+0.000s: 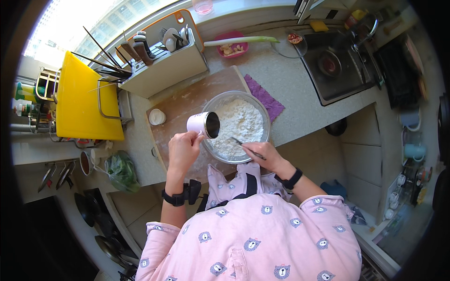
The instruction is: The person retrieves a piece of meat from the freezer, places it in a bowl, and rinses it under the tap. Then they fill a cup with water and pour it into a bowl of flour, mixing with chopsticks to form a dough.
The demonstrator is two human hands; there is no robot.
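Note:
A large clear bowl (267, 131) of white flour (240, 123) stands partly on a wooden board (190, 95). My left hand (184, 151) grips the handle of a pink mug (197, 123), tilted over the bowl's left side with its dark mouth turned right; its contents cannot be made out. My right hand (265, 154) holds a thin dark-looking utensil (237, 141), its tip at the flour near the bowl's front; its kind is unclear. A small round white item (157, 117) lies on the board's left part.
Behind the board stands a knife and utensil holder (168, 70). A yellow cutting board (88, 105) and a bag of greens (121, 172) are at left. A purple cloth (265, 100) touches the bowl's right side. A green onion (242, 41) crosses a pink basket (236, 34); a sink (318, 95) is at right.

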